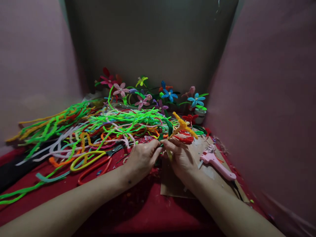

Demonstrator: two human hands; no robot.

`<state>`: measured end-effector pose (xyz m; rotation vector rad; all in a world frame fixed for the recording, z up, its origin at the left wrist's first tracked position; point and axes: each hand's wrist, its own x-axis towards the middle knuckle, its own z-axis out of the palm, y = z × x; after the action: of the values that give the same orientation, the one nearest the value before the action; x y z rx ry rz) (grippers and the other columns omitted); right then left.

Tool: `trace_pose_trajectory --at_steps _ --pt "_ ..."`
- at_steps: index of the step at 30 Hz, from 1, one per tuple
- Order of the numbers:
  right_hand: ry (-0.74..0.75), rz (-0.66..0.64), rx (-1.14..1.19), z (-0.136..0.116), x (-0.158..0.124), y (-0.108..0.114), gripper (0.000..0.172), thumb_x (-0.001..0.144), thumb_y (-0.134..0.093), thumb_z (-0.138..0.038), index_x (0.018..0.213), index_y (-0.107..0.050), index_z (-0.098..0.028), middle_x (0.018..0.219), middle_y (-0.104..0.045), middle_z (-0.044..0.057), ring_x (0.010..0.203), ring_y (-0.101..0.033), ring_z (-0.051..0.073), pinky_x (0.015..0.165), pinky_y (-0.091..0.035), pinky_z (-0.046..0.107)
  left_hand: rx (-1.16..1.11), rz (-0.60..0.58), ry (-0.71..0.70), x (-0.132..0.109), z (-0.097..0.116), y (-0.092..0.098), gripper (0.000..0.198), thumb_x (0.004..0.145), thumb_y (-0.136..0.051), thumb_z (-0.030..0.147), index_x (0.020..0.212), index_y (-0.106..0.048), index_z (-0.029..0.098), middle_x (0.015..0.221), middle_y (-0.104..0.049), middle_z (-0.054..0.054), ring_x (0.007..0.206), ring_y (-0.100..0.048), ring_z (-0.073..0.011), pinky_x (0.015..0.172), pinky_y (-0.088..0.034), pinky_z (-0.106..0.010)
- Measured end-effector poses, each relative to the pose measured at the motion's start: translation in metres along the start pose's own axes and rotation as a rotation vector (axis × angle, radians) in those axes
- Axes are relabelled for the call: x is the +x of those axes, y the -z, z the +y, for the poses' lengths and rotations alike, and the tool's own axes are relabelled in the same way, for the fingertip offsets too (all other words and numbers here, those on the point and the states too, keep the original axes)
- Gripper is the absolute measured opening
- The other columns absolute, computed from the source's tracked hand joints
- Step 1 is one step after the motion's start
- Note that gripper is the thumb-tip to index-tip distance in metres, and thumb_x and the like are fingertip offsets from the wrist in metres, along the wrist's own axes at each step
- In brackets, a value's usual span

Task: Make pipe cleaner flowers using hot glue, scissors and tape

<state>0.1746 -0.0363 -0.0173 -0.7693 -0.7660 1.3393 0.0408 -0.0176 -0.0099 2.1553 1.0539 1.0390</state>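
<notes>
Both my hands meet over the near edge of the pile, fingertips pinched close together. My right hand (181, 159) is closed on the stem of a yellow-orange pipe cleaner flower (183, 125), whose head sticks up to the right. My left hand (143, 153) is closed at the same stem, thumb and finger pressed together. A dark green pipe cleaner leaf (169, 126) curves up just beyond the fingertips. What exactly lies between the left fingers is too small to make out fully.
Scissors (95, 161) with yellow and red handles lie left of my hands. Loose pipe cleaners (118, 123) heap across the red cloth (145, 210). A pink glue gun (218, 163) rests on cardboard (170, 187) at right. Finished flowers (169, 94) and a jar (200, 116) stand behind, between pink side walls.
</notes>
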Motion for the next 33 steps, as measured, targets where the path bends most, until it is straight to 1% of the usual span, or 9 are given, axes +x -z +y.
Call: trace_pose_trajectory --at_steps 3,5,7,9,12,15,20,27,33 --pt "-0.005 0.036 0.004 0.003 0.001 0.001 0.007 0.062 -0.075 -0.021 0.067 -0.071 -0.018 0.063 -0.065 -0.003 0.056 -0.052 0.010 0.051 -0.037 0.022 0.353 -0.026 -0.209 -0.002 -0.006 -0.001 0.019 0.089 -0.044 0.026 0.083 -0.060 0.019 0.067 -0.060 -0.004 0.060 -0.053 -0.0163 0.057 -0.032 -0.026" --pt "-0.013 0.061 0.012 0.006 0.001 0.003 0.007 0.062 -0.075 -0.021 0.067 -0.070 -0.018 0.058 -0.062 -0.004 0.053 -0.050 0.010 0.051 -0.037 0.023 0.509 -0.057 -0.296 -0.004 -0.007 -0.002 0.022 0.090 -0.041 0.024 0.082 -0.060 0.018 0.065 -0.059 -0.005 0.059 -0.052 -0.0170 0.056 -0.030 -0.027" --pt "0.005 0.073 -0.023 0.009 0.001 0.005 0.007 0.063 -0.074 -0.023 0.067 -0.070 -0.018 0.056 -0.060 -0.005 0.051 -0.048 0.010 0.053 -0.038 0.024 0.578 -0.084 -0.324 -0.005 -0.006 -0.002 0.020 0.089 -0.041 0.021 0.079 -0.059 0.017 0.063 -0.057 -0.006 0.057 -0.050 -0.0175 0.054 -0.029 -0.028" --pt "0.039 0.057 -0.102 0.011 0.001 0.007 0.007 0.066 -0.072 -0.025 0.069 -0.071 -0.018 0.057 -0.060 -0.004 0.053 -0.049 0.011 0.055 -0.039 0.025 0.569 -0.110 -0.317 -0.005 -0.007 -0.002 0.018 0.087 -0.043 0.017 0.076 -0.057 0.017 0.061 -0.056 -0.006 0.055 -0.047 -0.0174 0.053 -0.027 -0.028" --pt "0.106 0.013 -0.227 0.010 0.000 0.008 0.009 0.070 -0.070 -0.028 0.071 -0.071 -0.019 0.064 -0.063 -0.003 0.061 -0.053 0.013 0.063 -0.042 0.027 0.463 -0.127 -0.294 -0.006 -0.012 -0.001 0.015 0.084 -0.043 0.013 0.079 -0.055 0.018 0.062 -0.055 -0.003 0.055 -0.047 -0.0160 0.053 -0.027 -0.027" --pt "0.156 -0.001 -0.336 0.005 -0.002 0.006 0.009 0.068 -0.072 -0.028 0.068 -0.071 -0.019 0.067 -0.065 -0.002 0.069 -0.056 0.015 0.074 -0.043 0.030 0.315 -0.081 -0.271 -0.006 -0.015 0.000 0.015 0.084 -0.041 0.012 0.081 -0.054 0.019 0.062 -0.052 0.000 0.054 -0.047 -0.0133 0.052 -0.027 -0.024" --pt "0.123 0.032 -0.270 -0.001 -0.004 0.003 0.012 0.057 -0.079 -0.023 0.066 -0.072 -0.020 0.071 -0.068 -0.001 0.069 -0.058 0.015 0.070 -0.044 0.029 0.081 0.001 -0.171 -0.006 -0.007 0.004 0.019 0.085 -0.044 0.016 0.067 -0.050 0.020 0.053 -0.043 0.005 0.046 -0.039 -0.0093 0.050 -0.027 -0.021" --pt "0.107 -0.022 -0.274 0.002 -0.002 0.008 0.006 0.063 -0.076 -0.022 0.069 -0.073 -0.022 0.069 -0.069 -0.001 0.069 -0.060 0.015 0.074 -0.046 0.031 -0.265 -0.048 0.040 -0.006 -0.002 0.007 0.027 0.086 -0.048 0.024 0.060 -0.051 0.018 0.053 -0.046 0.004 0.050 -0.041 -0.0082 0.050 -0.031 -0.020" --pt "0.064 -0.074 -0.254 -0.002 -0.002 0.005 0.009 0.063 -0.074 -0.023 0.073 -0.075 -0.023 0.070 -0.071 -0.001 0.065 -0.059 0.013 0.070 -0.046 0.028 -0.696 -0.174 0.294 -0.005 0.001 0.009 0.025 0.082 -0.056 0.028 0.060 -0.051 0.016 0.045 -0.046 0.006 0.035 -0.036 -0.0041 0.037 -0.026 -0.016"
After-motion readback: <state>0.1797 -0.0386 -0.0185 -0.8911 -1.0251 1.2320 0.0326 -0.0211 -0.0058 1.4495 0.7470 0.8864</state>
